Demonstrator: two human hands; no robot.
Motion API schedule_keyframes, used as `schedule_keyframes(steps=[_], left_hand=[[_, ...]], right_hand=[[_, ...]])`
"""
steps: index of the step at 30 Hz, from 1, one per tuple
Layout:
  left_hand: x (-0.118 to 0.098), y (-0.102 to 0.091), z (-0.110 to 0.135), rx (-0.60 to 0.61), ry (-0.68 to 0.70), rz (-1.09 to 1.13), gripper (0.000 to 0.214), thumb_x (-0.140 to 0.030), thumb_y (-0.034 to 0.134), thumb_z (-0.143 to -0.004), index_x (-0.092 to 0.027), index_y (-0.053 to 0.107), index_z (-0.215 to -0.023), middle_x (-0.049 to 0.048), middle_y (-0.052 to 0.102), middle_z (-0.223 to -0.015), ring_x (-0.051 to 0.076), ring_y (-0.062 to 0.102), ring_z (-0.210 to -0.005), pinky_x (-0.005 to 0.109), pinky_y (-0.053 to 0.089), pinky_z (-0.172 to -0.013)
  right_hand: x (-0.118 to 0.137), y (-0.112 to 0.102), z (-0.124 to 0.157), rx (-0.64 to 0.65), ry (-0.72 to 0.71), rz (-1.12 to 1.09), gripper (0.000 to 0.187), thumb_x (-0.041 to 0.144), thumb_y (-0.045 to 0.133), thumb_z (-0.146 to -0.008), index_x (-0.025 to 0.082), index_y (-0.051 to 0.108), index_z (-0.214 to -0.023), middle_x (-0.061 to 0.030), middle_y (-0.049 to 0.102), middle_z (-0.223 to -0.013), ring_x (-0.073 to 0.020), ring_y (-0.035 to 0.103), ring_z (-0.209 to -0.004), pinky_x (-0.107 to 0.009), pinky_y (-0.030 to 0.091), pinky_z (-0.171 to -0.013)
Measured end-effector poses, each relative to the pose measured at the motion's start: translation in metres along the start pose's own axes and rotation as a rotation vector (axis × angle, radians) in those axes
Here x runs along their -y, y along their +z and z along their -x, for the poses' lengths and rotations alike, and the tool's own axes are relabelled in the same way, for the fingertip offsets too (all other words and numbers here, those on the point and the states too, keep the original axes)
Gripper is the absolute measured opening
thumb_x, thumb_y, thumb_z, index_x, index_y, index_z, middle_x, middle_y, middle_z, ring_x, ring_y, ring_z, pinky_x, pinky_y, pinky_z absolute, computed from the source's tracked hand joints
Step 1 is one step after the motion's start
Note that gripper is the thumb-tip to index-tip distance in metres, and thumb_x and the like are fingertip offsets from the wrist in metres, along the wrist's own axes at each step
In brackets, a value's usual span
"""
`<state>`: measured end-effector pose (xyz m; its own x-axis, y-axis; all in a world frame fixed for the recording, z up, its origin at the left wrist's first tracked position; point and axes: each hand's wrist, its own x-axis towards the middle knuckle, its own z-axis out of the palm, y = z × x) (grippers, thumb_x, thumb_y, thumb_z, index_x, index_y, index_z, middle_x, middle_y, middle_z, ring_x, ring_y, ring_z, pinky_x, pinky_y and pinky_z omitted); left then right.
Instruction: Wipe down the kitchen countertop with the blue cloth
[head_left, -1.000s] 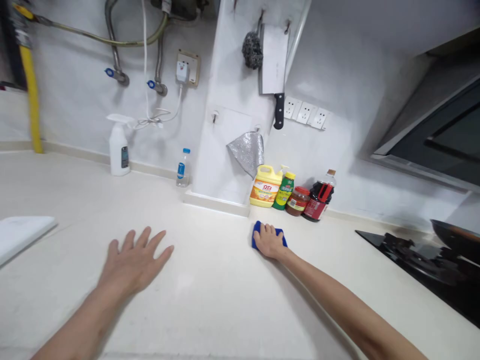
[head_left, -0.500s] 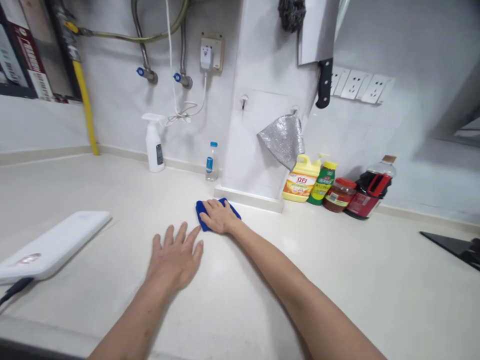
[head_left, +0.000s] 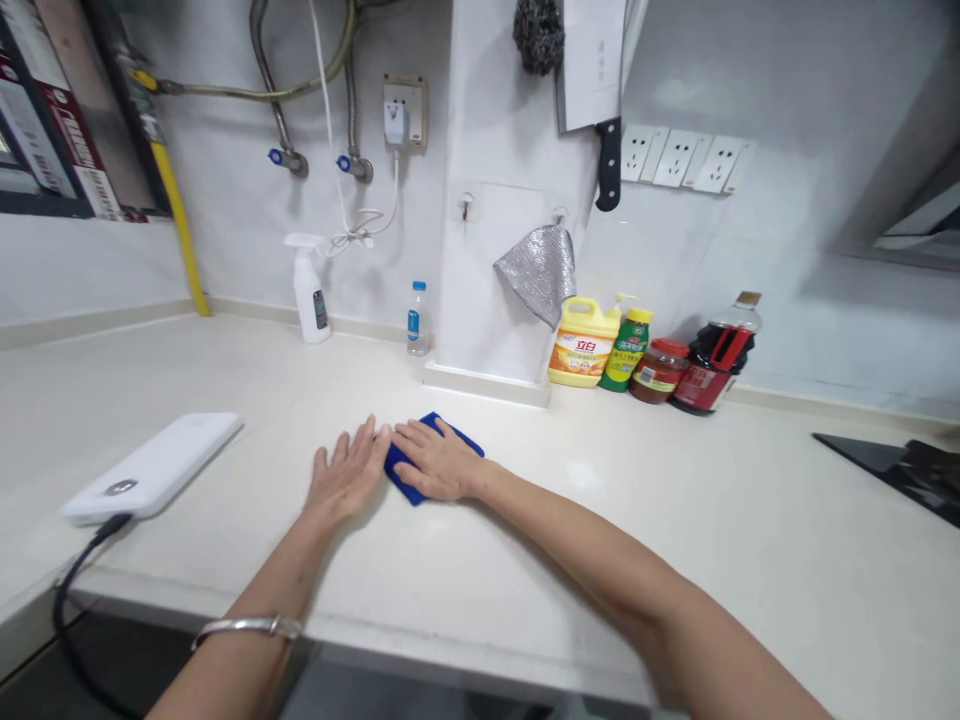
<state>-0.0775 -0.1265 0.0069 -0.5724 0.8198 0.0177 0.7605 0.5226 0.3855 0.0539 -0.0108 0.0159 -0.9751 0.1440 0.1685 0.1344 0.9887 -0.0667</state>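
A folded blue cloth (head_left: 409, 482) lies on the white countertop (head_left: 480, 560) in front of the wall pillar. My right hand (head_left: 439, 460) presses it down and holds it against the surface, palm down, with the thumb apart from the fingers. Just to its left, my left hand (head_left: 349, 475) rests open on the counter, holding nothing. Its fingertips are close to the right hand's fingertips and the cloth's left edge; whether they touch is unclear. The right palm and fingers cover the middle of the cloth.
At the back stand a white spray bottle (head_left: 309, 295), a small water bottle (head_left: 418, 325), a yellow detergent jug (head_left: 583, 350), a green bottle (head_left: 626, 355), a red-lidded jar (head_left: 660, 375) and a dark sauce bottle (head_left: 712, 365). A power bank (head_left: 161, 465) lies left. A cleaver (head_left: 596, 70) hangs above.
My right hand and the cloth have slid a little toward me. My left hand has come right, up to the cloth. The view has tilted, bringing in the counter's front edge and a left bracelet.
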Motion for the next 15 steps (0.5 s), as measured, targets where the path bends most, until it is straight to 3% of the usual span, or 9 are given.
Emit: schedule_keyframes(steps=[3,8,15], left_hand=[[0.0,-0.002,0.001,0.003,0.016,-0.011,0.077,-0.057,-0.012,-0.089,-0.023,0.006,-0.156,0.0007,0.012,-0.164,0.028,0.006,-0.152,0.056,0.005,-0.124],[-0.006,-0.001,0.007,-0.007,0.031,-0.102,0.079,-0.067,0.004,-0.089,-0.025,0.017,-0.155,0.0038,0.015,-0.164,0.032,0.006,-0.152,0.06,0.006,-0.123],[-0.009,-0.001,0.01,-0.026,0.041,-0.199,0.075,-0.06,0.005,-0.092,-0.022,0.027,-0.153,0.0073,0.017,-0.163,0.034,0.013,-0.151,0.062,0.012,-0.121]], right_hand=[[0.026,-0.008,0.041,0.014,-0.082,0.0,0.061,0.045,0.03,-0.103,0.015,0.025,-0.155,-0.012,0.028,-0.161,-0.0261,0.02,-0.15,-0.053,0.012,-0.121],[0.058,-0.02,0.101,0.05,-0.165,-0.06,0.062,0.043,0.034,-0.103,0.011,0.026,-0.155,-0.014,0.024,-0.162,-0.0265,0.015,-0.151,-0.053,0.006,-0.122],[0.053,-0.046,0.196,0.095,-0.207,-0.187,0.062,0.042,0.037,-0.102,0.021,0.021,-0.158,-0.0094,0.022,-0.163,-0.0225,0.015,-0.151,-0.051,0.003,-0.123]])
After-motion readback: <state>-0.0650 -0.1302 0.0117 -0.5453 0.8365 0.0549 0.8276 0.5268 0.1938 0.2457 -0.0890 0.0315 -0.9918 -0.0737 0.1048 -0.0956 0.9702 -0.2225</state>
